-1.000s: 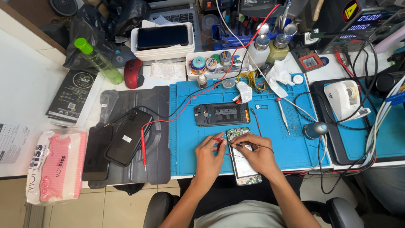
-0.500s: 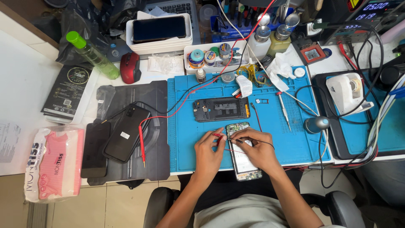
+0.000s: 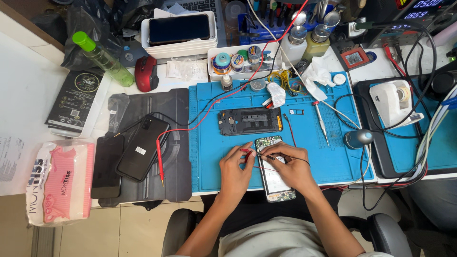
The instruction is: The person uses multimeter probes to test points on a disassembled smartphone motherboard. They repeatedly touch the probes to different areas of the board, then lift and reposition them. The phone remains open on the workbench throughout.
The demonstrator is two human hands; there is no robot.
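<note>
An opened phone [image 3: 274,181] with its circuit board bare lies at the front edge of the blue work mat [image 3: 209,138]. My left hand [image 3: 236,167] pinches a thin red probe [image 3: 246,151] whose tip sits at the phone's upper left edge. My right hand [image 3: 291,166] holds a thin black probe [image 3: 272,157] and rests over the middle of the phone, hiding part of it. A dark phone frame [image 3: 250,121] lies on the mat just beyond both hands.
Another red probe [image 3: 160,158] and a black phone [image 3: 143,147] lie on the dark mat at left. A pink tissue pack [image 3: 62,188] sits at far left. Jars, bottles, a screwdriver [image 3: 320,121], a white device [image 3: 395,100] and many cables crowd the back and right.
The camera view shifted slightly, so the bench sits lower in the picture. Both hands stay at the opened phone with their probes, almost unmoved.
</note>
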